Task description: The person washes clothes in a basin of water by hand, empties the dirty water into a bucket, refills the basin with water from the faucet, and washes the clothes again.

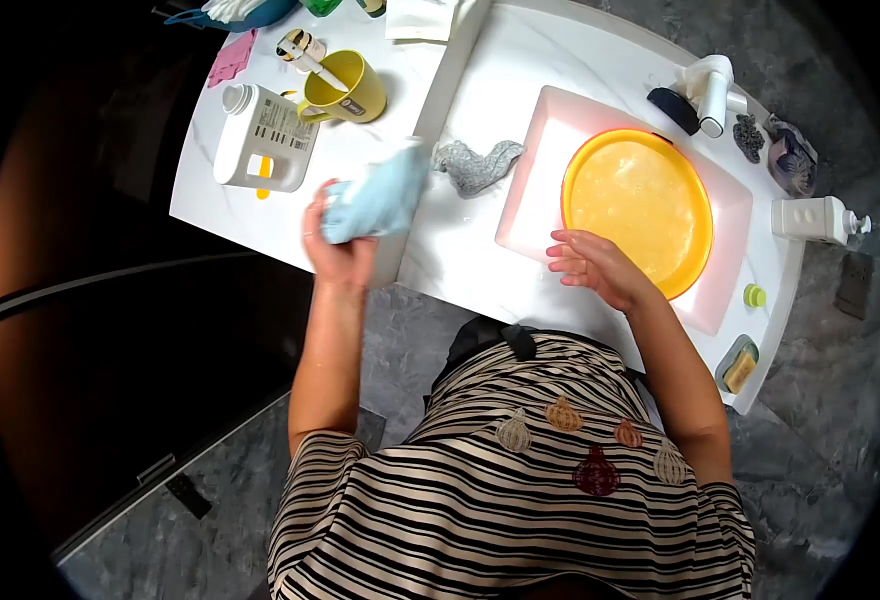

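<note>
- The left hand (pixel 338 250) is closed around a light blue cloth (pixel 375 200), soft, bunched and blurred, held over the left part of the white, faintly veined counter (pixel 200 180), near its raised ridge.
- The right hand (pixel 598 268) holds nothing; its fingers are loosely open and slightly bent at the near edge of the yellow basin (pixel 702 200). Whether they touch the rim, I cannot tell.
- The basin is round and smooth, with a glossy rim, and contains cloudy, yellow-looking liquid with pale patches of foam. It sits inside a pale pink rectangular sink (pixel 532 150).
- A gray, crumpled cloth (pixel 478 168) with a coarse, knit-like texture lies between the ridge and the sink, its end by the sink's rim.
- On the left, a translucent whitish jug (pixel 265 140) with a ribbed cap lies beside a yellow-green mug (pixel 348 90) that holds a white-handled tool (pixel 322 72). Both stand close to the blue cloth. A pink, flat piece (pixel 232 60) lies farther back.
- Beyond the sink are a white faucet (pixel 715 98), a dark, rounded brush-like item (pixel 673 110) and a curly dark gray scourer (pixel 748 138).
- To the right are a white pump bottle (pixel 808 220), a small green cap (pixel 755 296) and a yellowish soap bar (pixel 740 371) in a greenish dish (pixel 727 360).
- The jug carries dense lines of dark print, and the mug a small dark label; neither is readable.
</note>
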{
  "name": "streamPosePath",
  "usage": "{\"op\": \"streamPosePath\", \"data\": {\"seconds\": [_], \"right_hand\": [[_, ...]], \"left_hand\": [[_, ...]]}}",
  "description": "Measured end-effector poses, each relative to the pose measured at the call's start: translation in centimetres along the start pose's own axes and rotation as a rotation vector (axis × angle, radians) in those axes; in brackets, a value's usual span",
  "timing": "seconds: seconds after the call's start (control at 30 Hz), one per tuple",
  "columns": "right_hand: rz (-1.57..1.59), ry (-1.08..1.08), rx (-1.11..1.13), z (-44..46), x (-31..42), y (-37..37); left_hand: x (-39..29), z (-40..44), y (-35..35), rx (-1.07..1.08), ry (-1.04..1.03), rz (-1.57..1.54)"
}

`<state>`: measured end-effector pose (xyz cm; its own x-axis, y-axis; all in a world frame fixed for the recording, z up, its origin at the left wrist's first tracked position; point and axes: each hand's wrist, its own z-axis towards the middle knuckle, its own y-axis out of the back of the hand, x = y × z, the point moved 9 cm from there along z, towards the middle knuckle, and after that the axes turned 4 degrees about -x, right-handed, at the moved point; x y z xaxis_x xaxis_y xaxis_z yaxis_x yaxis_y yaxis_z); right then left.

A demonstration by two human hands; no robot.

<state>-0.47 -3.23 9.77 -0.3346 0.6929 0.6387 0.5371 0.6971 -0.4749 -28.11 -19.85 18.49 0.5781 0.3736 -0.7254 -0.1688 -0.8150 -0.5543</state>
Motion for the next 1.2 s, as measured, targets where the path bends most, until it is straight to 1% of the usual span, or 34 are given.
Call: {"op": "streamPosePath", "data": {"seconds": [0.03,0.07,0.1,0.13,0.17,0.2,0.23,0.27,0.33,0.37,0.4,0.43,0.5,0.53,0.57,0.6,0.67,0.7,0.77,0.8,0.87,0.9,0.93,1.0,1.07,1.1,1.17,1.2], "right_hand": [[-0.053,-0.029,-0.098,0.6,-0.8,1.2],[-0.106,-0.060,-0.196,0.9,-1.6,2.5],[-0.112,-0.062,-0.201,1.1,-1.9,2.8],[-0.184,-0.068,-0.227,1.3,-2.1,3.3],[-0.256,-0.075,-0.253,1.5,-2.3,3.8],[-0.261,-0.077,-0.253,1.6,-2.3,3.6],[-0.275,-0.073,-0.276,1.6,-2.3,3.7],[-0.288,-0.068,-0.302,1.7,-2.1,3.7],[-0.296,-0.061,-0.309,1.6,-1.6,3.1],[-0.303,-0.056,-0.311,1.5,-1.5,3.0],[-0.306,-0.059,-0.311,1.5,-1.7,3.0],[-0.307,-0.040,-0.320,1.7,-1.9,3.1],[-0.310,-0.018,-0.327,2.0,-2.2,3.3],[-0.307,-0.035,-0.322,1.9,-2.7,3.3],[-0.302,-0.050,-0.320,1.7,-3.0,3.5],[-0.300,-0.049,-0.326,1.3,-3.0,3.6],[-0.318,-0.063,-0.342,0.5,-3.0,3.7],[-0.318,-0.062,-0.347,0.1,-3.0,3.9],[-0.298,-0.038,-0.388,-0.9,-3.1,4.9],[-0.297,-0.043,-0.392,-1.4,-3.5,5.3],[-0.252,-0.064,-0.454,-2.3,-4.5,6.9],[-0.249,-0.066,-0.459,-2.7,-5.0,7.4],[-0.228,-0.089,-0.446,-3.0,-5.6,7.8],[-0.212,-0.102,-0.443,-3.5,-6.2,8.5],[-0.163,-0.109,-0.459,-3.8,-6.4,8.8],[-0.156,-0.112,-0.457,-3.8,-6.4,8.8],[-0.164,-0.115,-0.456,-3.7,-6.0,8.6],[-0.161,-0.117,-0.451,-3.6,-5.9,8.3]], "left_hand": [[-1.7,0.7,1.2,-0.073,-0.074,-0.034],[-3.3,2.2,3.3,-0.074,-0.219,0.026],[-4.0,2.5,4.6,-0.160,-0.227,0.216],[-4.7,2.6,5.8,-0.245,-0.236,0.406],[-5.7,2.6,5.9,-0.274,-0.376,0.777],[-6.2,2.5,5.7,-0.299,-0.514,1.149],[-6.9,2.1,5.3,-0.345,-0.689,1.458],[-6.5,2.1,6.2,-0.346,-0.686,1.455],[-7.8,-4.4,-0.3,-0.521,-1.304,1.781],[-7.2,-5.2,-1.4,-0.356,-1.422,1.686],[-6.0,-5.6,-2.2,-0.184,-1.391,1.387],[-3.6,-4.8,-3.3,0.066,-1.183,1.276],[2.6,-4.0,-6.8,0.476,-1.132,1.431],[5.3,-3.2,-8.0,0.532,-1.054,1.458],[7.5,-2.6,-9.5,0.536,-1.082,1.567],[9.5,-0.9,-9.8,0.542,-1.083,1.562],[11.8,2.2,-9.0,0.223,-1.301,1.754],[11.9,2.6,-9.4,0.227,-1.302,1.749],[14.5,5.4,-8.8,0.367,-0.934,1.940],[14.9,5.7,-8.9,0.372,-0.928,1.938],[15.9,6.9,-9.4,0.413,-0.839,1.870],[15.4,6.7,-10.7,0.406,-0.908,1.811],[15.6,7.5,-11.7,0.412,-0.908,1.807],[14.2,8.6,-15.3,0.309,-1.206,1.615],[14.4,11.0,-18.4,0.284,-1.341,1.549],[14.8,12.6,-19.5,0.280,-1.338,1.539],[17.2,15.4,-21.9,0.434,-1.347,1.656],[18.0,16.6,-22.0,0.433,-1.346,1.654]]}}
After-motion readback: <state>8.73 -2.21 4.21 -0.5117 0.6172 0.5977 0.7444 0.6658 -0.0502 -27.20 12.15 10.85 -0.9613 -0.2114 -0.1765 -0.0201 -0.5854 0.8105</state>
